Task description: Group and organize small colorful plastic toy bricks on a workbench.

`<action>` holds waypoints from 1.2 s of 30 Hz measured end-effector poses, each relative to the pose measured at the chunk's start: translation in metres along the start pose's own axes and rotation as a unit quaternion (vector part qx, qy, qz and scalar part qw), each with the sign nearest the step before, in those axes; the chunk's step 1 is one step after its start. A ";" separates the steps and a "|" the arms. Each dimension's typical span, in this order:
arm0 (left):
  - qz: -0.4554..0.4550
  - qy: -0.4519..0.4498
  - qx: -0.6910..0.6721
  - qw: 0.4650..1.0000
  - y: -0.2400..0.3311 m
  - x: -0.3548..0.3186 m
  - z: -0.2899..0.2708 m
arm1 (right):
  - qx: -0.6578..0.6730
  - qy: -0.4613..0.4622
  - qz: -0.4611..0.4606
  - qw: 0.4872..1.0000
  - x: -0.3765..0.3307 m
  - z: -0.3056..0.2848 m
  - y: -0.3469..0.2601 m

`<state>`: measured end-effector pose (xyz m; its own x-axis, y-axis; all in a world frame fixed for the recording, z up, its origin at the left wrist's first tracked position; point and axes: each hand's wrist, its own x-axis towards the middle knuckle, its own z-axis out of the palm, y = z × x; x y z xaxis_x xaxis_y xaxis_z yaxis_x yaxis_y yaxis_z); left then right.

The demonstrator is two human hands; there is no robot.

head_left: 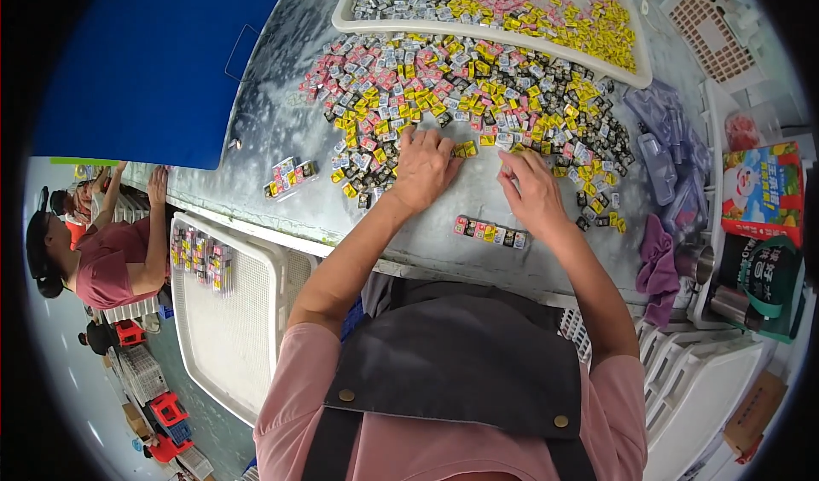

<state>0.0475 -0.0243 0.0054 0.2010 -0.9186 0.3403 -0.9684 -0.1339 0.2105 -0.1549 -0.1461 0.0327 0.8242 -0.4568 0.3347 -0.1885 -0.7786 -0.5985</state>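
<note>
My left hand (424, 171) rests palm down at the near edge of a spread of small wrapped blocks (401, 84). Its fingers are apart and bent over the blocks; a yellow block (465, 149) lies by the thumb and index finger. Across a small gap, my right hand (533, 189) hovers low, thumb and index finger apart, with white and yellow blocks (503, 141) at its fingertips. I see nothing held in either hand. Between my forearms lies a row of pink, yellow and black blocks (490, 231). Left of my left arm sits a clear pack of blocks (290, 178).
A white tray (490, 29) of sorted blocks stands at the far side. Clear plastic packaging (670, 148) and a purple cloth (657, 268) lie at right. A blue board (153, 63) covers the left. Below it, a white tray (226, 353) holds filled packs. A person (119, 259) works at left.
</note>
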 end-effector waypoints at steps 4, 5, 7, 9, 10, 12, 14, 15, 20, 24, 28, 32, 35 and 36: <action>0.001 0.013 -0.025 1.000 -0.003 -0.005 -0.007 | 0.034 -0.047 0.030 0.998 -0.029 -0.013 -0.004; 0.001 0.013 -0.025 1.000 0.000 -0.009 -0.010 | 0.034 -0.047 0.030 0.998 -0.035 -0.013 -0.003; 0.002 -0.005 -0.073 0.997 0.016 -0.015 -0.023 | 0.020 -0.045 0.043 0.998 -0.045 -0.011 -0.001; 0.035 -0.010 -0.101 0.994 0.040 -0.023 -0.030 | 0.054 -0.044 0.061 0.996 -0.050 -0.013 -0.008; 0.069 -0.015 -0.131 0.989 0.051 -0.026 -0.031 | 0.087 -0.042 0.080 0.992 -0.051 -0.013 -0.012; 0.081 -0.046 -0.132 0.987 0.066 -0.037 -0.026 | 0.094 -0.041 0.074 0.992 -0.055 -0.008 -0.019; 0.093 -0.078 -0.135 0.983 0.069 -0.044 -0.020 | 0.099 -0.040 0.069 0.992 -0.057 -0.004 -0.020; 0.090 -0.090 -0.127 0.984 0.069 -0.045 -0.020 | 0.075 -0.036 0.048 0.995 -0.058 -0.002 -0.020; 0.082 -0.097 -0.130 0.983 0.072 -0.044 -0.017 | 0.009 -0.033 0.008 0.999 -0.062 -0.001 -0.022; 0.058 -0.092 -0.134 0.985 0.076 -0.046 -0.016 | 0.012 -0.036 -0.003 0.999 -0.062 -0.004 -0.024; 0.034 -0.091 -0.164 0.982 0.076 -0.047 -0.017 | -0.013 -0.040 -0.017 0.999 -0.067 -0.001 -0.023; 0.029 -0.081 -0.195 0.977 0.074 -0.049 -0.020 | -0.050 -0.024 -0.049 0.997 -0.070 0.000 -0.021; 0.050 -0.088 -0.167 0.981 0.072 -0.052 -0.019 | -0.100 -0.015 -0.081 0.992 -0.078 0.002 -0.018; 0.059 -0.090 -0.162 0.981 0.071 -0.054 -0.018 | -0.100 -0.016 -0.082 0.991 -0.080 0.002 -0.020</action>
<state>-0.0299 0.0222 0.0184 0.0332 -0.9752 0.2189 -0.8798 0.0754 0.4694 -0.2157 -0.0931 0.0160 0.8681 -0.3054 0.3912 -0.1501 -0.9129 -0.3796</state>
